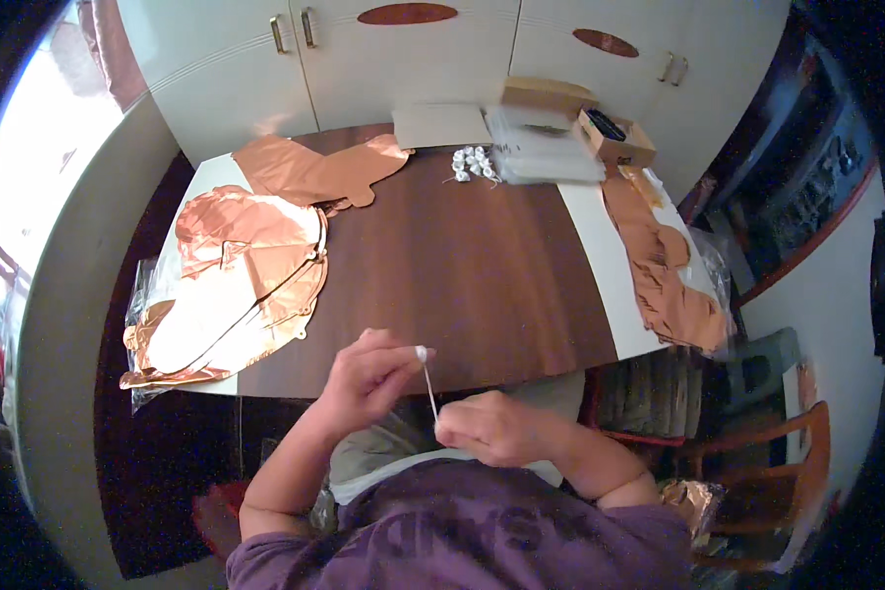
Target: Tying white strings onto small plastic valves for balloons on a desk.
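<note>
A thin white string (430, 391) runs taut between my two hands, just off the table's near edge. Its upper end is wrapped around a fingertip of my left hand (366, 378), whose fingers are bent with the index finger pointing right. Lower and to the right, my right hand (493, 428) is closed in a fist on the other end, so that end is hidden. Several small white string bundles (473, 163) lie at the far side of the brown table (442, 265). Copper-coloured flat foil balloons (250, 231) are heaped on the table's left side.
More foil balloons (659, 261) lie along the right edge. At the back are a cardboard sheet (442, 126), clear plastic bags (541, 152) and an open cardboard box (624, 147) holding a dark item. A wooden chair (782, 472) stands to the right; white cabinets (413, 59) line the far side.
</note>
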{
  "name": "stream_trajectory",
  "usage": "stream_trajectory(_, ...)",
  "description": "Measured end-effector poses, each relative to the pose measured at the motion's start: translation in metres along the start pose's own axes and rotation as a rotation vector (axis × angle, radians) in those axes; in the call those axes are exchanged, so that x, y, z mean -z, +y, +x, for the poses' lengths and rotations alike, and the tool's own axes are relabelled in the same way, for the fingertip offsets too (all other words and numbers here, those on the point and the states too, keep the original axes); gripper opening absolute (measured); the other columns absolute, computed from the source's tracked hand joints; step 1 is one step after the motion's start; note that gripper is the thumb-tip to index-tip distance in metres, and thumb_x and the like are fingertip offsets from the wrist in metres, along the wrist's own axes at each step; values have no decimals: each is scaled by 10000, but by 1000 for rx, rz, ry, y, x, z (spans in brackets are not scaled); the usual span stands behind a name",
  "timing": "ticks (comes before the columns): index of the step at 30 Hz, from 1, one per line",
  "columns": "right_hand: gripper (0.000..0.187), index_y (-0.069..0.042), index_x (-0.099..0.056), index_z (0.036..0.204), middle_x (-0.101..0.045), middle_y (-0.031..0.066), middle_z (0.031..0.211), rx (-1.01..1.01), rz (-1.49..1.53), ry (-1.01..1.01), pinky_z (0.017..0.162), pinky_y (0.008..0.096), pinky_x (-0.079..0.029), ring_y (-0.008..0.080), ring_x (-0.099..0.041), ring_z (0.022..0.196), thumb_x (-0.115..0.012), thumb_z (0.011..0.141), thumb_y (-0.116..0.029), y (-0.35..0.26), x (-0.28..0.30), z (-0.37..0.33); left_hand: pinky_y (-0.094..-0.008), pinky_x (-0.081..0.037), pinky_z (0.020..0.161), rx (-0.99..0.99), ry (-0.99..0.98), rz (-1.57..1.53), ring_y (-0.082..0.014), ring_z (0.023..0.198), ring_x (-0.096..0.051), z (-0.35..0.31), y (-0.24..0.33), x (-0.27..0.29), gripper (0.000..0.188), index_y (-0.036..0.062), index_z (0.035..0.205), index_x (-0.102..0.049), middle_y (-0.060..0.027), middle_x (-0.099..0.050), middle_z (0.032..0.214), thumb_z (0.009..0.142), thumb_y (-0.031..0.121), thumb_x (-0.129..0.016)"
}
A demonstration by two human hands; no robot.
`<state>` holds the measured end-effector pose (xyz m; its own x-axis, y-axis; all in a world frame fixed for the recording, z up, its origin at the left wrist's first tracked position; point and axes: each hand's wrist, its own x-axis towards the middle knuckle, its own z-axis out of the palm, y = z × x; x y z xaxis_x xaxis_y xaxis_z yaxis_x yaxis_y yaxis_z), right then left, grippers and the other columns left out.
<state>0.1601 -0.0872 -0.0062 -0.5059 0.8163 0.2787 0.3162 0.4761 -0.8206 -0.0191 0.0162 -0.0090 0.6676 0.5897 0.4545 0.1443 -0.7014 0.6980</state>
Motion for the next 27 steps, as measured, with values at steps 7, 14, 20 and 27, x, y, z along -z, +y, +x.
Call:
stream_trajectory(7,137,-45,-531,743,-514,110,666,12,-112,34,587,359,-433,287,-542,644,-498,843,-132,17,3,-3,-309,-451,621,97,-10,-30,-222,668,-566,9,19,8,98,38,801,-638,-88,-604,720,709,16,-615)
stream_trajectory(14,82,-45,-533,792,-546,141,719,-118,-144,-207,627,389,-456,294,-581,696,-510,787,-123,9,9,4,-332,-448,563,-91,19,-151,-254,634,-551,0,12,6,206,59,872,-640,-102,-608,775,687,-13,-588)
stream_trajectory(20,103,-47,-533,740,-534,119,684,-138,-246,268,588,369,-442,290,-546,635,-487,828,-77,24,24,10,-344,-438,686,-181,-183,-395,-219,751,-564,-15,15,-13,136,35,847,-637,-81,-622,812,716,7,-616)
stream_trajectory(27,149,-34,-530,735,-518,125,650,-170,-108,337,549,354,-432,275,-542,602,-503,845,-132,11,27,17,-347,-409,717,-177,-200,-219,-255,731,-549,-12,23,-13,225,76,896,-634,-87,-588,770,691,-13,-601)
